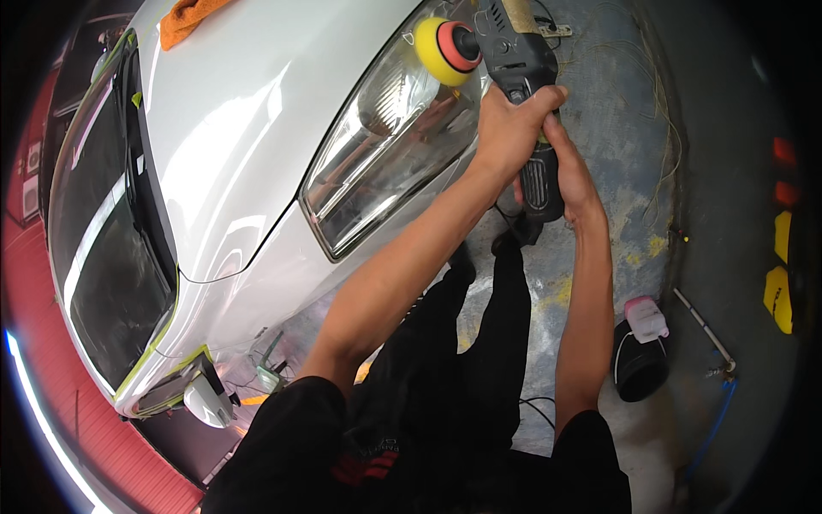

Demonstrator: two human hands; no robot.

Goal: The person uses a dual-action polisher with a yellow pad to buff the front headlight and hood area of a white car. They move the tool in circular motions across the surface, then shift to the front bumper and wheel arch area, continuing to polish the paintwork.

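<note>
A black power polisher is held by both my hands. My left hand wraps around its body near the head. Lower down, my right hand grips the rear handle, its inner fingers hidden behind the tool. The polisher carries a yellow foam pad with a pink-red backing. That pad is over the upper part of a clear car headlight; I cannot tell whether it touches the lens. Around the headlight are the white hood and the white bumper and fender.
An orange cloth lies on the hood. Behind the tool, a power strip and loose cords lie on the stained floor. To my right stand a black bucket, a plastic container with pink contents and a pipe with a blue hose.
</note>
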